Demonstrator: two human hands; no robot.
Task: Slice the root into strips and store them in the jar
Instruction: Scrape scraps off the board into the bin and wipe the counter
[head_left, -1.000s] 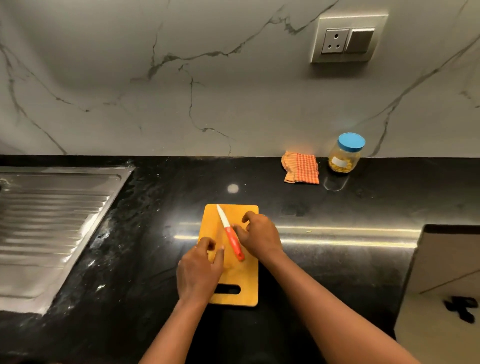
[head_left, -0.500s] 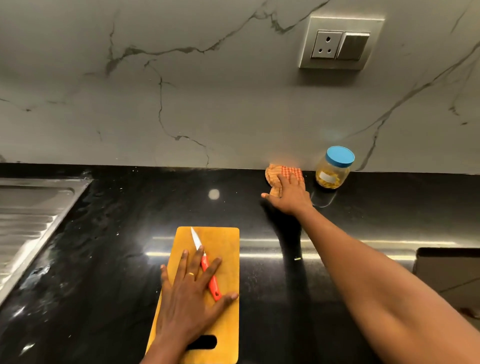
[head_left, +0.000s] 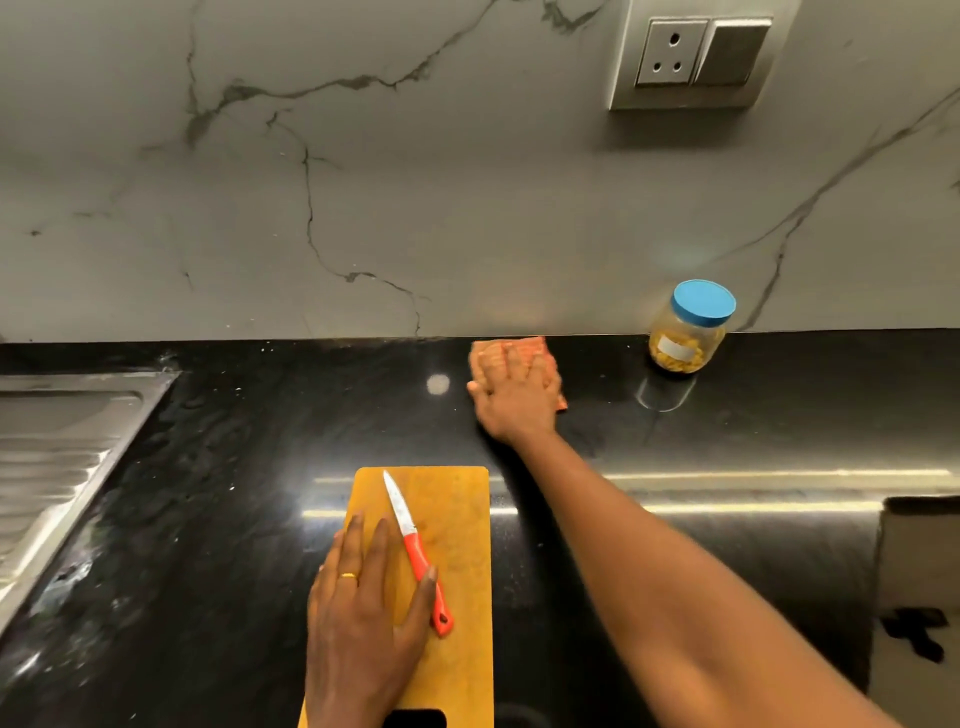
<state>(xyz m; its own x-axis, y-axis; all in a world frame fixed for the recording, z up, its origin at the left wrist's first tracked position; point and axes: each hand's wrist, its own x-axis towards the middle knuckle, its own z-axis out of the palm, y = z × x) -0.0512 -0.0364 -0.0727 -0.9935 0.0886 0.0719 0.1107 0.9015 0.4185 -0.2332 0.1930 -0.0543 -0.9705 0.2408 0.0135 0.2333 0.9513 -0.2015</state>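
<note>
A yellow cutting board (head_left: 460, 514) lies on the black counter near me. On it rests a small knife (head_left: 415, 551) with a red handle and white blade. My left hand (head_left: 363, 613) lies flat on the board, fingers straight, thumb touching the knife handle. My right hand (head_left: 514, 395) reaches to the back of the counter and rests flat on an orange checked cloth (head_left: 535, 345). A clear jar (head_left: 685, 332) with a blue lid stands by the wall, right of the cloth, holding yellowish pieces. No root shows on the board.
A steel sink drainboard (head_left: 62, 457) sits at the left. A marble wall with a socket plate (head_left: 691, 52) rises behind the counter. A pale surface (head_left: 919, 571) with a dark object lies at the right edge.
My right hand left the board and reached back to the orange cloth, now lying on it. My left hand went from curled to flat on the board beside the knife.
</note>
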